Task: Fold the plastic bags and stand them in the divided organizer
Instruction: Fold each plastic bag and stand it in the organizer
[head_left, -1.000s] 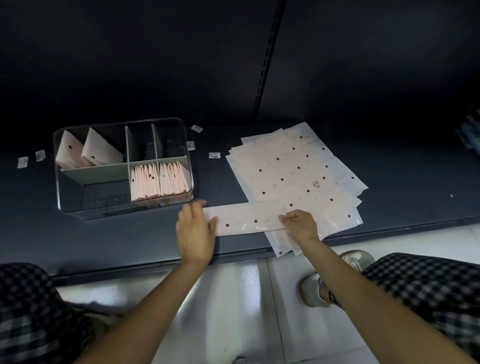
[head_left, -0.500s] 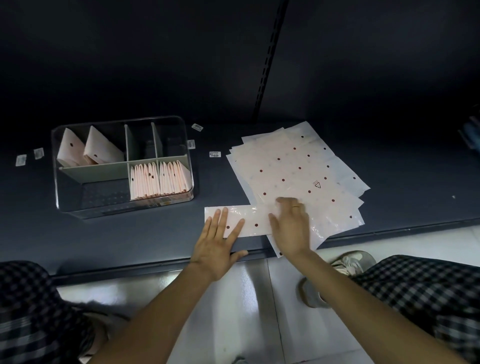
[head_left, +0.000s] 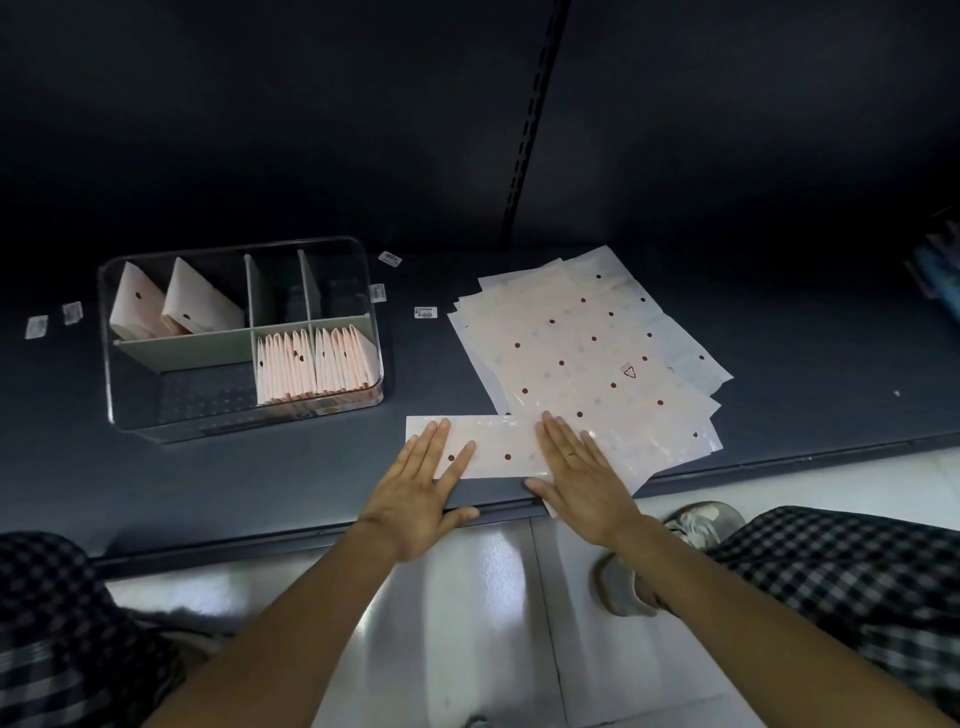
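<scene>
Bag strip (head_left: 493, 448), folded long, lies crosswise on the dark shelf (head_left: 208, 483) above pale floor tiles, just in front of the organizer (head_left: 241, 332). Left hand (head_left: 421, 488) and right hand (head_left: 582, 478) press it flat, fingers spread open.

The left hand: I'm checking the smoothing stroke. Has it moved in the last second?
Yes. The left hand slid right, away from the organizer, along the folded strip, and now lies flat nearer the shelf's front edge.
</scene>
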